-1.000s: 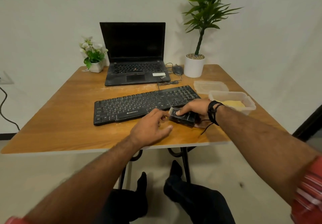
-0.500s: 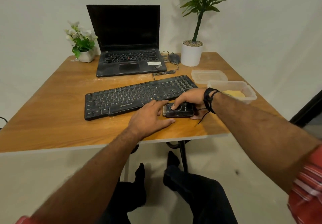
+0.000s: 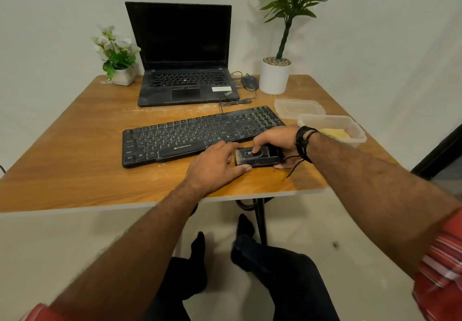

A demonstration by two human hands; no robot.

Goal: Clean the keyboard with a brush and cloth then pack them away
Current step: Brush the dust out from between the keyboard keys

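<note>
A dusty black keyboard (image 3: 195, 134) lies slanted across the middle of the wooden table (image 3: 75, 165). Just in front of its right end sits a small black brush (image 3: 257, 157), its short bristles pointing left. My right hand (image 3: 273, 140) grips the brush body, the forefinger pressing on its top. My left hand (image 3: 216, 167) rests on the table beside the bristle end, fingers relaxed and touching the keyboard's front edge. A yellow cloth (image 3: 335, 133) lies inside a clear plastic box (image 3: 355, 130) at the right.
The box's clear lid (image 3: 297, 108) lies behind it. An open black laptop (image 3: 185, 70), a mouse (image 3: 250, 82) with cable, a white potted plant (image 3: 274, 75) and a small flower pot (image 3: 122, 75) stand at the back. The table's front edge is near my wrists.
The brush's bristles now show at its left end beside my left hand. Both hands stay at the brush; the view has shifted slightly.
</note>
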